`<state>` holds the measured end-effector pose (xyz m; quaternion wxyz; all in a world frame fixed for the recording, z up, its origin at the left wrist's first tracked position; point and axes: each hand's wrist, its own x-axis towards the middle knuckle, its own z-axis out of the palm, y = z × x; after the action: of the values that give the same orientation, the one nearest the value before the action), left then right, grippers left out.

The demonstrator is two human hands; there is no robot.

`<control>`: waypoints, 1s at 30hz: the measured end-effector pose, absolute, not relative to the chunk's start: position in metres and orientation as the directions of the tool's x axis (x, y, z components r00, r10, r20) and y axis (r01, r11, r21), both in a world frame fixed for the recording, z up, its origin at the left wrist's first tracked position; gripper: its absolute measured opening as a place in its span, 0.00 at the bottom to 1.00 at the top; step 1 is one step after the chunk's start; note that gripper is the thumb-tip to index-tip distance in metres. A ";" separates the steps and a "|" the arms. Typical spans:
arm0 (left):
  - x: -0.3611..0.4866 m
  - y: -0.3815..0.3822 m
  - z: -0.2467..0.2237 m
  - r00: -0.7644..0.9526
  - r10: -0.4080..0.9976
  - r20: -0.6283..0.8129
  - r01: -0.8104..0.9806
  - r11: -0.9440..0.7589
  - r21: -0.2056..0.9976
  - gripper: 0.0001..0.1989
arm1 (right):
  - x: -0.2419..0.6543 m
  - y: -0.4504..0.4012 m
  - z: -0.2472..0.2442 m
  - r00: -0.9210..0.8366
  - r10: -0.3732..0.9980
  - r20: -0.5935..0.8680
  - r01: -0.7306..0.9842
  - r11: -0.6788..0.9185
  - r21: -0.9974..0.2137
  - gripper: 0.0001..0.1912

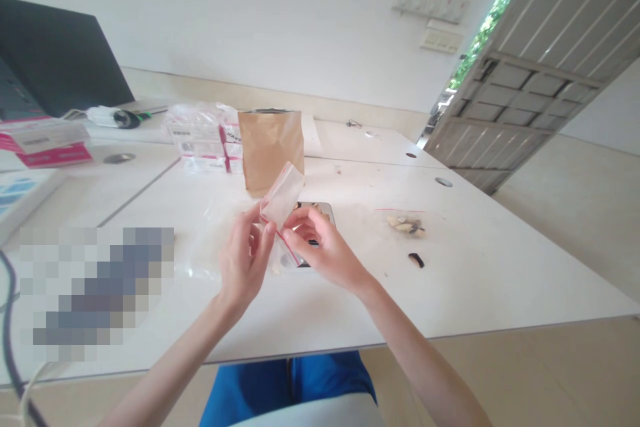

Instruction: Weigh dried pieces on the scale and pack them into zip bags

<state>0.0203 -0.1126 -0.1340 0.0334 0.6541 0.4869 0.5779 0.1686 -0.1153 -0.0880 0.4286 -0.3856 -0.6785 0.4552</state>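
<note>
The right hand [325,247] and plastic bag [285,193] partly hide a grey tray [331,213].

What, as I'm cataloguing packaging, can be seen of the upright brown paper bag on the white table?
The brown, paper-like bag stands upright on the white table, its front creased. A dark strip shows along its top edge; any contents are hidden. Pink-and-white boxes in clear plastic sit close at its left. A small translucent plastic bag overlaps its lower front in view; contact is unclear.
</note>
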 end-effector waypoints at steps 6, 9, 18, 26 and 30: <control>0.025 -0.108 -0.134 -0.074 0.622 0.779 0.715 -0.511 0.476 0.24 | 0.164 -0.106 -0.092 -0.400 0.884 0.241 0.041 0.280 -0.959 0.13; 0.026 -0.106 -0.139 0.011 0.597 0.802 0.684 -0.590 0.430 0.27 | 0.160 -0.101 -0.093 -0.340 0.903 0.262 -0.025 0.270 -0.962 0.12; 0.010 -0.101 -0.138 0.270 0.593 0.759 0.601 -0.719 0.349 0.30 | 0.164 -0.097 -0.091 -0.407 0.907 0.110 -0.152 0.052 -0.987 0.17; 0.016 -0.096 -0.136 -0.095 0.607 0.789 0.592 -0.603 0.535 0.17 | 0.168 -0.083 -0.096 -0.274 0.957 0.100 -0.085 0.079 -0.993 0.18; 0.015 -0.090 -0.133 -0.332 0.624 0.707 0.552 -0.480 0.682 0.16 | 0.190 -0.079 -0.099 -0.063 0.998 -0.032 0.027 -0.030 -0.999 0.17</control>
<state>0.0150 -0.0898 -0.1327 0.0282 0.5772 0.5093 0.6377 0.1895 -0.0785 -0.0992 0.4695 -0.4981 -0.5145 0.5166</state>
